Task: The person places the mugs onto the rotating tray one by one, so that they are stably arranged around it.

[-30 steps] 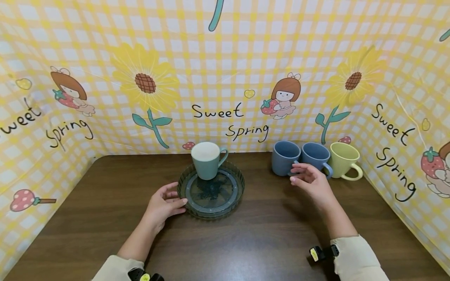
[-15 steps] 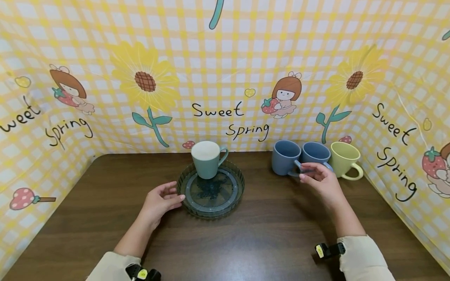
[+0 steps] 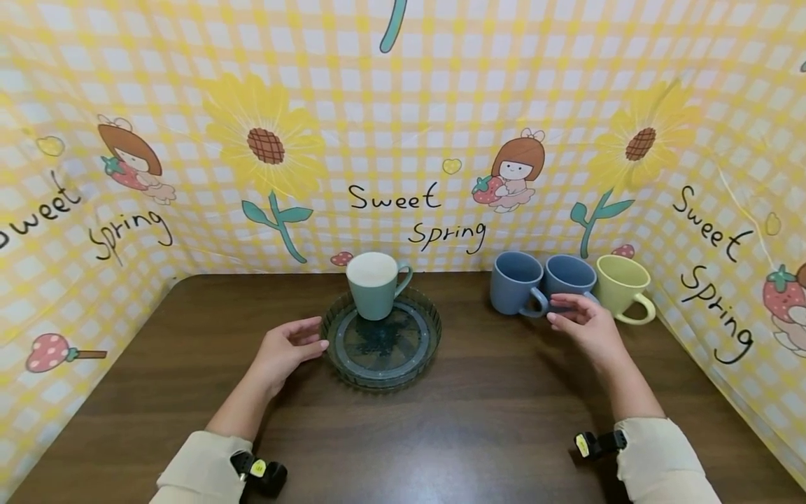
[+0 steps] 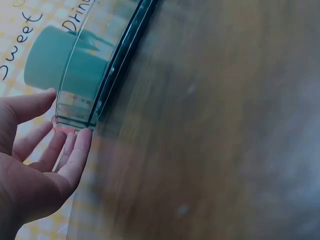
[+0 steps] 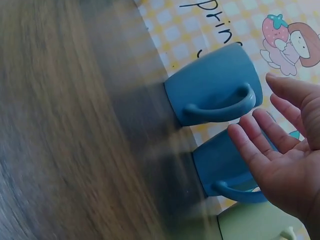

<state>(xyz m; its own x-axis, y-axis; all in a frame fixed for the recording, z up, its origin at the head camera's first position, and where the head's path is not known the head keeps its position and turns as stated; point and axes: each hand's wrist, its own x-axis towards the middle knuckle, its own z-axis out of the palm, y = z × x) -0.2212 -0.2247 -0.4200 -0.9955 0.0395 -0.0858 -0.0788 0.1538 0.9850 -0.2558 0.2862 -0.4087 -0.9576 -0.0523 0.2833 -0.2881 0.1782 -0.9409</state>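
A teal mug [image 3: 375, 284] [image 4: 60, 62] stands at the back of a round dark glass tray [image 3: 381, 340] [image 4: 107, 65] in the middle of the brown table [image 3: 441, 420]. My left hand [image 3: 286, 348] [image 4: 37, 160] lies open at the tray's left rim, its fingertips at the glass. Two blue mugs [image 3: 516, 283] [image 3: 567, 280] and a pale yellow mug [image 3: 620, 287] stand in a row at the back right. My right hand [image 3: 585, 327] [image 5: 282, 160] is open right in front of the second blue mug [image 5: 230, 167], beside the first blue mug's handle [image 5: 220, 102], holding nothing.
A yellow checked cloth with sunflowers and "Sweet Spring" lettering [image 3: 403, 140] walls the table at the back and both sides. Cream sleeves with wrist-worn cameras [image 3: 258, 470] [image 3: 595, 442] sit near the front edge.
My right hand has slid rightward from the first blue mug's handle to the front of the second blue mug. My left hand has stayed at the tray's left rim.
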